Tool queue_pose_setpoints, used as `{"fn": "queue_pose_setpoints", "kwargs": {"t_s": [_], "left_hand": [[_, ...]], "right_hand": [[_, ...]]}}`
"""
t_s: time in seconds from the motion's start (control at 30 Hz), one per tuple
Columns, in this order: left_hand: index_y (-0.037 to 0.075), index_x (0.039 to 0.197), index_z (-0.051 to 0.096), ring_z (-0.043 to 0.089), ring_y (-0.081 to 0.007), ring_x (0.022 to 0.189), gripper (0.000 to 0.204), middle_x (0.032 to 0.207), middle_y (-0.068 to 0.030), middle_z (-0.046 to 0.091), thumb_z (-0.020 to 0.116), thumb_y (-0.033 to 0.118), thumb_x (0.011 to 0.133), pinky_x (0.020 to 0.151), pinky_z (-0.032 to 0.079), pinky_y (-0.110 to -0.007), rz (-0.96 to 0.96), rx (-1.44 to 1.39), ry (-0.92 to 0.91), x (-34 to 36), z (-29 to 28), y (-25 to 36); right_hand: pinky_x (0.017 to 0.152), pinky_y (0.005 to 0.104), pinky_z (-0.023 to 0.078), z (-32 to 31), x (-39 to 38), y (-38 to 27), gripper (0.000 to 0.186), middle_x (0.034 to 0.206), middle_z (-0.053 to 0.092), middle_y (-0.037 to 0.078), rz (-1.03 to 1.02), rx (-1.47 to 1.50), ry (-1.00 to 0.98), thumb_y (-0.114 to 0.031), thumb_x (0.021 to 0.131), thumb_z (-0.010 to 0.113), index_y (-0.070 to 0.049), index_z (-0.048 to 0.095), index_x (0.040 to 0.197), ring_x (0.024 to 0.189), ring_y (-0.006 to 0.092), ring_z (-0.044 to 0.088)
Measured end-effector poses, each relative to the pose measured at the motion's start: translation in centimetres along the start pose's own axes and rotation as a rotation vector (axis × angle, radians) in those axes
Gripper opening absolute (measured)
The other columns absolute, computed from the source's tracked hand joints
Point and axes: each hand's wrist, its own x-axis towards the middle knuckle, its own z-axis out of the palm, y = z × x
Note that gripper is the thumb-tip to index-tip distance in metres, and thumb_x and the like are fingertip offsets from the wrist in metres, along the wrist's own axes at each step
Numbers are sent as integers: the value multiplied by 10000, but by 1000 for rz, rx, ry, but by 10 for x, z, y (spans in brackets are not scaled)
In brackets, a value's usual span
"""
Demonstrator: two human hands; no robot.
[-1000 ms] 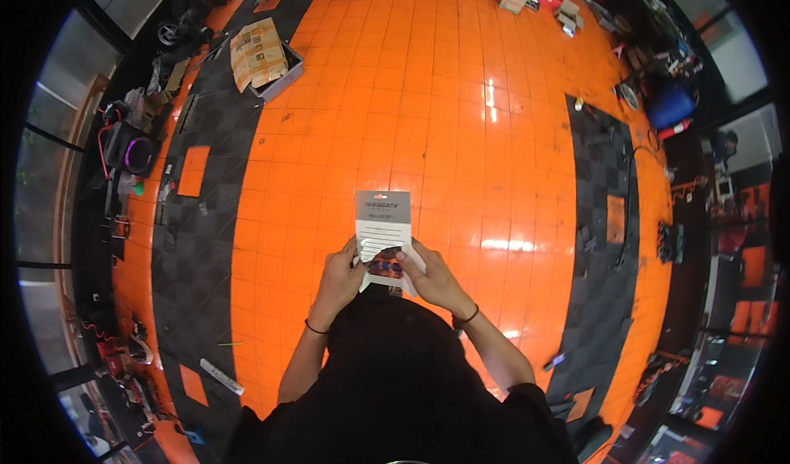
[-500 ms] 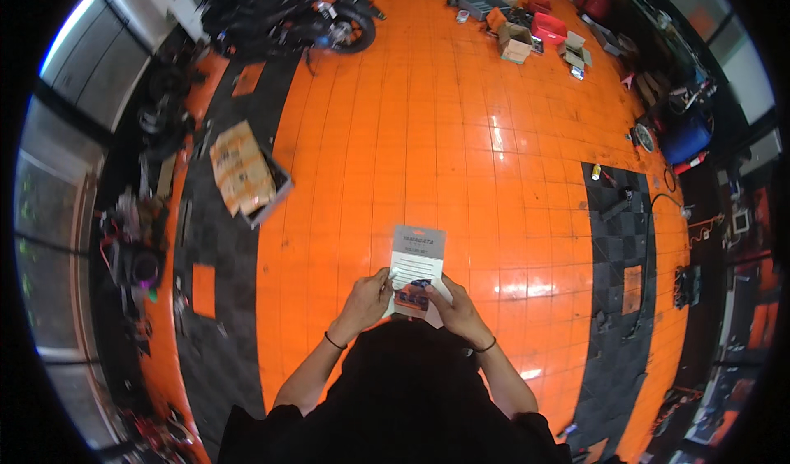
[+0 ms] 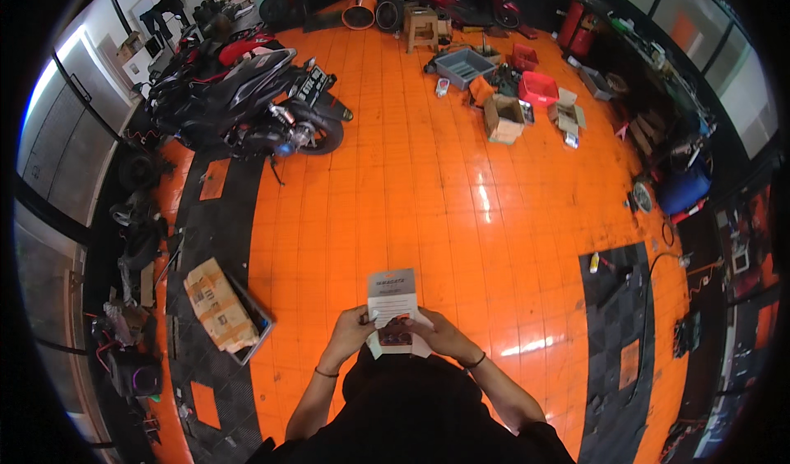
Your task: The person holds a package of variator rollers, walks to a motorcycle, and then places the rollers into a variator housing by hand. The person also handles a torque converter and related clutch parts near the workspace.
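Observation:
A flat grey-and-white printed package (image 3: pixel 392 301) with a hang tab at its top stands out in front of my body, its printed side toward me. Dark and red pictures show on its lower part. My left hand (image 3: pixel 351 331) is closed on the package's left edge. Over on the other edge, my right hand (image 3: pixel 445 336) grips it too, with the thumb lying across the front. Each wrist wears a dark band. The fingers behind the package are hidden.
A black motorcycle (image 3: pixel 247 106) stands at the far left. Nearer, a flattened brown cardboard box (image 3: pixel 220 303) lies on a grey tray (image 3: pixel 262 324). Beyond, at the right, are a grey crate (image 3: pixel 463 66), a red bin (image 3: pixel 539 88) and an open carton (image 3: pixel 503 120). A blue drum (image 3: pixel 685 188) stands farther right.
The view has tipped upward, so more of the far room shows. Hands and package sit lower and slightly farther left in the picture. Both hands still hold the package.

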Motion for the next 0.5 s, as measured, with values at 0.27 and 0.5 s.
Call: {"fn": "queue_pose_setpoints", "kwargs": {"t_s": [0.27, 0.5], "left_hand": [[-89, 997, 592, 654, -483, 783, 198, 807, -310, 632, 583, -20, 812, 677, 527, -464, 97, 314, 177, 273, -80, 55], [-62, 1038, 595, 709, -354, 772, 157, 812, -264, 666, 598, 31, 911, 664, 545, -411, 218, 299, -39, 523, -168, 167]], "right_hand": [[948, 370, 496, -139, 278, -99, 427, 1143, 702, 161, 15, -235, -84, -293, 1043, 544, 15, 553, 1338, 1058, 226, 646], [809, 404, 531, -250, 460, -218, 355, 1029, 709, 191, -229, -248, 98, -249, 1039, 521, -19, 549, 1309, 933, 276, 697]]}}
